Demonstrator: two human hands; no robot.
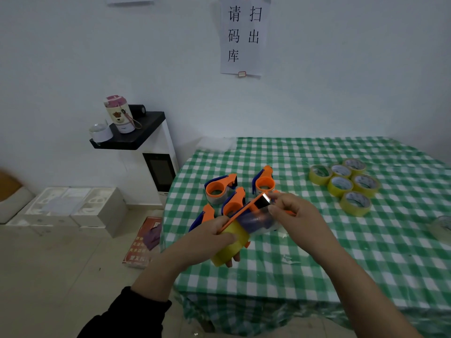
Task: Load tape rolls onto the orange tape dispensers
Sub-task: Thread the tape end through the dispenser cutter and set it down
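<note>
Yellow tape roll point(229, 246) with an orange dispenser point(241, 209) on it is held just below frame centre, over the left edge of the table point(292, 267), clasped in the left grip point(210, 236); the right grip point(291, 212) pinches the clear tape end point(260, 217) beside the serrated blade point(264, 199).

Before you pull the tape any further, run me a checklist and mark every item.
1. Left hand grips the yellow roll firmly: ok.
2. Right hand pinches the blade end of the dispenser: ok.
3. Fingertips stay off the blade's teeth: not ok, they are right beside them.
4. Roll sits fully on the dispenser's hub: cannot tell, the left hand covers it.
5. Tape end lies across the teeth: cannot tell.
6. Spare rolls wait on the table: ok.
</note>
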